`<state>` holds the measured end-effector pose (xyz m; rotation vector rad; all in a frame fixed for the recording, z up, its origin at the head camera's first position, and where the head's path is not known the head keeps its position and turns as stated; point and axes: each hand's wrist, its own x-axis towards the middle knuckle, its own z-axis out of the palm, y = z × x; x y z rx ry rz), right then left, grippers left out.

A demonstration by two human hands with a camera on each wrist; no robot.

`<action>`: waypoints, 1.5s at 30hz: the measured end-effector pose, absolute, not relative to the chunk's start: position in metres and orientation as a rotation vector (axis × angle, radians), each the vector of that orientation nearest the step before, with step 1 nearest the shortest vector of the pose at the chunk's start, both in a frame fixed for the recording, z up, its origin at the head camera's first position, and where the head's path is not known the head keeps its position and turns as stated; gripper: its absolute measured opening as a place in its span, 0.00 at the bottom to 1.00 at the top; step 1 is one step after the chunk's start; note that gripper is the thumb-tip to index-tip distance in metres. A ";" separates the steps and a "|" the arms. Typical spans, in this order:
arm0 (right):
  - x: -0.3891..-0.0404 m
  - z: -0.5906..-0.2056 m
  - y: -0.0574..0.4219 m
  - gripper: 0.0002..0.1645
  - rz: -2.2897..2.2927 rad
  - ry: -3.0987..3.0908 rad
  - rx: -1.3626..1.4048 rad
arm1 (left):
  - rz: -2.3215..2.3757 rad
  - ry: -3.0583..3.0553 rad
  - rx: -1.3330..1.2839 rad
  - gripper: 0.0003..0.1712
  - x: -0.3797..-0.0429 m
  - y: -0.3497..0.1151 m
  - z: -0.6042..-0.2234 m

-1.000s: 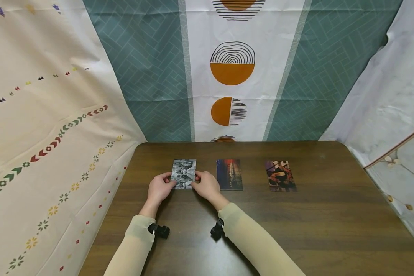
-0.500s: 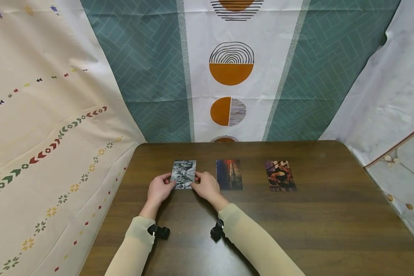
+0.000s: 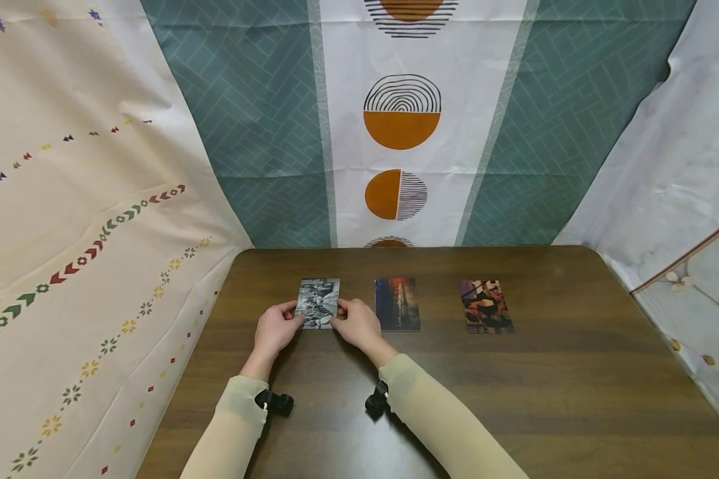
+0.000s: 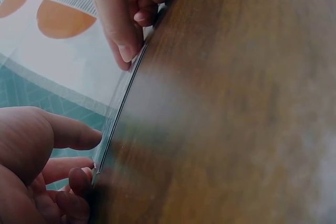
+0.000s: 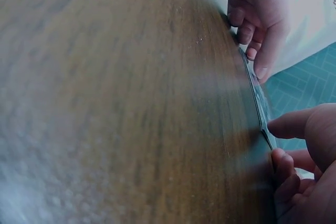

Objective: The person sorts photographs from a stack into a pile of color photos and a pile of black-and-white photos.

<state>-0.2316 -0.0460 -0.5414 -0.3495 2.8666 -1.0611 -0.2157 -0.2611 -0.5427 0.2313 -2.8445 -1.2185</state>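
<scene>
A black-and-white picture card (image 3: 319, 299) lies on the brown table at the left end of a row of cards. My left hand (image 3: 277, 327) pinches its left edge, thumb on the face and fingers at the side. On the opposite edge, my right hand (image 3: 361, 326) pinches it the same way. Both wrist views look low along the card: its near edge (image 4: 122, 100) shows as thin dark lines close to the wood, and the right wrist view has the same edge (image 5: 253, 93) running between the two thumbs.
Just right of my right hand lies a blue and red picture card (image 3: 398, 304). Farther right is a dark orange and purple card (image 3: 487, 306), slightly turned. The wooden table (image 3: 575, 379) meets hanging patterned cloths (image 3: 281, 133) at its back and sides.
</scene>
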 end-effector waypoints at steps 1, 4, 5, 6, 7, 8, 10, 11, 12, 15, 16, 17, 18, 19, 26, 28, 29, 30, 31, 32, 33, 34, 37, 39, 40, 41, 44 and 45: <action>-0.232 -0.541 -0.046 0.32 -1.063 2.864 -0.350 | -1.218 -2.846 0.229 0.28 -0.216 -0.261 -0.543; -0.232 -0.541 -0.045 0.32 -1.070 2.859 -0.352 | -1.224 -2.843 0.231 0.29 -0.216 -0.260 -0.542; -0.232 -0.541 -0.045 0.32 -1.074 2.858 -0.353 | -1.226 -2.843 0.228 0.29 -0.215 -0.260 -0.542; -0.232 -0.541 -0.045 0.32 -1.076 2.859 -0.354 | -1.226 -2.841 0.227 0.29 -0.215 -0.260 -0.542; -0.233 -0.541 -0.044 0.32 -1.079 2.859 -0.354 | -1.226 -2.839 0.223 0.29 -0.215 -0.260 -0.541; -0.233 -0.541 -0.044 0.32 -1.081 2.858 -0.354 | -1.227 -2.838 0.225 0.29 -0.215 -0.260 -0.541; -0.233 -0.541 -0.044 0.32 -1.084 2.859 -0.356 | -1.228 -2.837 0.224 0.29 -0.215 -0.259 -0.541; -0.233 -0.541 -0.044 0.32 -1.082 2.862 -0.357 | -1.229 -2.837 0.224 0.29 -0.215 -0.259 -0.540; -0.233 -0.541 -0.044 0.32 -1.083 2.862 -0.357 | -1.233 -2.835 0.228 0.28 -0.215 -0.259 -0.540; -0.232 -0.541 -0.043 0.31 -1.088 2.863 -0.360 | -1.251 -2.828 0.227 0.28 -0.214 -0.259 -0.540; -0.232 -0.541 -0.043 0.31 -1.088 2.864 -0.360 | -1.255 -2.827 0.225 0.28 -0.214 -0.259 -0.540; -0.232 -0.541 -0.043 0.31 -1.090 2.864 -0.362 | -1.259 -2.824 0.223 0.28 -0.214 -0.259 -0.540; -0.232 -0.540 -0.042 0.31 -1.094 2.862 -0.363 | -1.262 -2.822 0.222 0.28 -0.214 -0.259 -0.540; -0.232 -0.540 -0.042 0.31 -1.096 2.861 -0.362 | -1.264 -2.820 0.221 0.28 -0.214 -0.258 -0.540; -0.231 -0.537 -0.040 0.30 -1.101 2.850 -0.370 | -1.286 -2.801 0.226 0.27 -0.214 -0.257 -0.539; -0.232 -0.537 -0.040 0.30 -1.100 2.846 -0.374 | -1.291 -2.797 0.230 0.27 -0.215 -0.257 -0.539; -0.232 -0.537 -0.039 0.30 -1.098 2.847 -0.376 | -1.294 -2.795 0.231 0.27 -0.215 -0.256 -0.539; -0.232 -0.537 -0.039 0.30 -1.102 2.845 -0.380 | -1.297 -2.792 0.232 0.26 -0.215 -0.256 -0.539; -0.233 -0.537 -0.039 0.30 -1.104 2.842 -0.382 | -1.297 -2.789 0.228 0.26 -0.215 -0.256 -0.539; -0.233 -0.537 -0.038 0.30 -1.111 2.840 -0.387 | -1.300 -2.787 0.223 0.27 -0.215 -0.256 -0.539; -0.233 -0.536 -0.038 0.30 -1.118 2.835 -0.389 | -1.304 -2.783 0.219 0.27 -0.215 -0.256 -0.539; -0.233 -0.536 -0.037 0.30 -1.133 2.831 -0.398 | -1.310 -2.777 0.216 0.27 -0.215 -0.255 -0.539; -0.234 -0.535 -0.035 0.30 -1.214 2.795 -0.437 | -1.353 -2.744 0.207 0.28 -0.214 -0.255 -0.537; -0.233 -0.534 -0.033 0.30 -1.293 2.754 -0.463 | -1.387 -2.716 0.216 0.29 -0.212 -0.254 -0.536; -0.232 -0.533 -0.032 0.30 -1.329 2.731 -0.482 | -1.398 -2.703 0.226 0.29 -0.211 -0.254 -0.536; -0.230 -0.533 -0.031 0.30 -1.361 2.707 -0.497 | -1.406 -2.693 0.236 0.29 -0.210 -0.254 -0.536; -0.226 -0.530 -0.025 0.29 -1.446 2.647 -0.535 | -1.403 -2.665 0.262 0.29 -0.205 -0.251 -0.535; -0.225 -0.530 -0.022 0.29 -1.455 2.644 -0.549 | -1.394 -2.656 0.262 0.29 -0.204 -0.250 -0.535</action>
